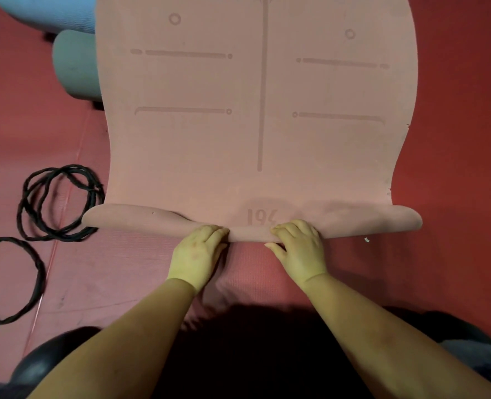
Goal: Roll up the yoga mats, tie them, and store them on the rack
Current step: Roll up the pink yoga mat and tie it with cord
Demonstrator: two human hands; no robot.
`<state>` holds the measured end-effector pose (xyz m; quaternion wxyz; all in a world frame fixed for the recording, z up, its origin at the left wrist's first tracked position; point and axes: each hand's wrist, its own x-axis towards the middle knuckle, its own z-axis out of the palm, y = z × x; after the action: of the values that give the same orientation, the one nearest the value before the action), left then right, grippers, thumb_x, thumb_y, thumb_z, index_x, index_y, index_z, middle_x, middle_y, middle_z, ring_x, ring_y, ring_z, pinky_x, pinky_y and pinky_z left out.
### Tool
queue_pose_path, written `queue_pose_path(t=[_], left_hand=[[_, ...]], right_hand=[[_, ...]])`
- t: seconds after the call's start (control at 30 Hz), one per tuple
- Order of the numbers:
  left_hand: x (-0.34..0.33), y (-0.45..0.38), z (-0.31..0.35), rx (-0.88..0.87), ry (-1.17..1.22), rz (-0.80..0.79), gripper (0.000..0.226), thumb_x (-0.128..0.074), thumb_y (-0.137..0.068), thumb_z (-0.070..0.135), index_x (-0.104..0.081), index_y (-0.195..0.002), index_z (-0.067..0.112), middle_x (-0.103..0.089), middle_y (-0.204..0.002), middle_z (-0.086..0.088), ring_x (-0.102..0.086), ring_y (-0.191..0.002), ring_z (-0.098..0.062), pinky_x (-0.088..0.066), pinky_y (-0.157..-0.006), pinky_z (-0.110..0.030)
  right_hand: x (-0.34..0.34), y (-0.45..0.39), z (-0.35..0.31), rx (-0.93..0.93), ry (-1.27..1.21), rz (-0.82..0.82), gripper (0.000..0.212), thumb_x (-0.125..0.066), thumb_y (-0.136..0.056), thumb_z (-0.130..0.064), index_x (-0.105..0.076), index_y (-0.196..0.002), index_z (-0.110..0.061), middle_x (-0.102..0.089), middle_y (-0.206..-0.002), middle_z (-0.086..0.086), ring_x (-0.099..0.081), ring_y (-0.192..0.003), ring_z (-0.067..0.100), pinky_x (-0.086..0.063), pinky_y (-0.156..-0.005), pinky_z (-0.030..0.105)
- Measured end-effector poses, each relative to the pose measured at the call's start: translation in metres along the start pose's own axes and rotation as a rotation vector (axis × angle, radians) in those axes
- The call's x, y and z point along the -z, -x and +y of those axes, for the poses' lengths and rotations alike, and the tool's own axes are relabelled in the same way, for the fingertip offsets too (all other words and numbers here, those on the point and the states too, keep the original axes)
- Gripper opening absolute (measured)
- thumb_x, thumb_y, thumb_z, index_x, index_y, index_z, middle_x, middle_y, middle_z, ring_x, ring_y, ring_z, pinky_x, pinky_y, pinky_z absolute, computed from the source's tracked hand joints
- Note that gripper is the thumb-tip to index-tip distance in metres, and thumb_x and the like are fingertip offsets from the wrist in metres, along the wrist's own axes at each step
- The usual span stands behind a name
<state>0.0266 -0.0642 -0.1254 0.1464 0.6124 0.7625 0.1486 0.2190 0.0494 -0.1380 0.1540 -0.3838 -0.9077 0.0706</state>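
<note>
Kneeling low, the person is curling the left hand [196,253] and right hand [300,249] side by side over the pink mat's [198,151] rolled edge [250,234].

Red padded floor [454,139] with mats and ties on it.
A pink yoga mat [252,110] lies spread out, its near edge rolled; black tie loops [57,203] and a single black loop [11,280] lie left of it, two rolled blue-green mats [74,61] farther back.
</note>
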Motion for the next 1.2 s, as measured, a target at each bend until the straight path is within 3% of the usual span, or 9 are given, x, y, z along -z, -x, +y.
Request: queue_pose_path(t=[0.17,0.33,0.43,0.5,0.63,0.83,1.0,1.1,1.2], left_hand=[[0.006,-0.011,-0.003,0.024,0.032,-0.004,0.035,-0.048,-0.080,0.038,-0.072,-0.095,0.016,-0.069,-0.090,0.003,-0.066,-0.079,-0.019,-0.051,-0.064,-0.023],[0.018,-0.029,-0.004,0.055,0.081,-0.021,0.042,-0.044,-0.086,0.045,-0.073,-0.099,0.018,-0.072,-0.092,0.001,-0.069,-0.081,-0.022,-0.052,-0.065,-0.026],[0.025,-0.048,-0.008,0.146,0.116,-0.059,0.026,-0.055,-0.092,0.035,-0.069,-0.111,0.023,-0.069,-0.108,0.000,-0.062,-0.101,-0.022,-0.042,-0.083,-0.026],[0.030,-0.061,-0.011,0.224,0.180,-0.131,0.020,-0.061,-0.089,0.030,-0.067,-0.107,0.024,-0.069,-0.104,0.004,-0.061,-0.101,-0.019,-0.038,-0.082,-0.026],[0.036,-0.076,-0.013,0.277,0.207,-0.227,0.008,-0.066,-0.084,0.029,-0.061,-0.089,0.025,-0.056,-0.078,0.014,-0.054,-0.083,-0.013,-0.031,-0.069,-0.023],[0.036,-0.087,-0.017,0.247,0.172,-0.263,0.008,-0.067,-0.082,0.031,-0.062,-0.086,0.026,-0.050,-0.087,0.009,-0.049,-0.086,-0.012,-0.033,-0.072,-0.024],[0.029,-0.082,-0.018,0.193,0.148,-0.194,0.010,-0.065,-0.084,0.029,-0.063,-0.088,0.020,-0.055,-0.091,0.004,-0.056,-0.091,-0.021,-0.039,-0.074,-0.029],[0.024,-0.075,-0.014,0.068,0.029,-0.023,0.017,-0.060,-0.085,0.027,-0.070,-0.081,0.013,-0.060,-0.087,-0.005,-0.056,-0.080,-0.029,-0.043,-0.068,-0.035],[0.014,-0.058,-0.007,-0.065,-0.150,0.132,0.023,-0.052,-0.080,0.026,-0.071,-0.079,0.015,-0.060,-0.078,-0.004,-0.048,-0.069,-0.026,-0.032,-0.061,-0.035]], right_hand=[[-0.004,-0.003,-0.003,0.010,0.076,0.072,0.030,-0.051,-0.079,-0.036,-0.072,-0.079,-0.015,-0.065,-0.073,-0.003,-0.047,-0.081,0.018,-0.034,-0.074,0.031],[0.001,-0.024,0.004,-0.027,0.071,-0.002,0.032,-0.046,-0.082,-0.038,-0.070,-0.073,-0.018,-0.065,-0.066,-0.005,-0.062,-0.064,0.021,-0.038,-0.067,0.030],[0.004,-0.039,0.009,-0.047,0.049,-0.062,0.032,-0.049,-0.080,-0.042,-0.069,-0.069,-0.020,-0.064,-0.059,-0.005,-0.061,-0.057,0.021,-0.046,-0.054,0.025],[0.005,-0.046,0.012,-0.078,0.003,-0.061,0.027,-0.056,-0.077,-0.043,-0.066,-0.066,-0.021,-0.062,-0.056,-0.006,-0.060,-0.054,0.021,-0.046,-0.051,0.025],[0.000,-0.046,0.008,-0.019,0.031,0.022,0.023,-0.050,-0.078,-0.035,-0.066,-0.072,-0.019,-0.059,-0.071,0.000,-0.057,-0.065,0.025,-0.044,-0.064,0.034],[-0.013,-0.023,-0.006,0.011,-0.018,0.132,0.024,-0.049,-0.083,-0.021,-0.069,-0.092,-0.014,-0.064,-0.084,0.002,-0.046,-0.082,0.021,-0.037,-0.078,0.033],[-0.012,-0.023,0.003,0.089,-0.016,0.092,0.026,-0.051,-0.082,-0.029,-0.068,-0.094,-0.014,-0.065,-0.089,0.001,-0.051,-0.085,0.020,-0.043,-0.078,0.032],[-0.008,-0.032,0.005,0.072,0.000,0.044,0.030,-0.051,-0.079,-0.037,-0.070,-0.091,-0.018,-0.065,-0.087,-0.003,-0.055,-0.082,0.018,-0.047,-0.072,0.030],[-0.005,-0.037,0.002,0.027,-0.019,-0.025,0.030,-0.049,-0.079,-0.039,-0.071,-0.088,-0.020,-0.066,-0.083,-0.006,-0.061,-0.076,0.018,-0.043,-0.070,0.026]])
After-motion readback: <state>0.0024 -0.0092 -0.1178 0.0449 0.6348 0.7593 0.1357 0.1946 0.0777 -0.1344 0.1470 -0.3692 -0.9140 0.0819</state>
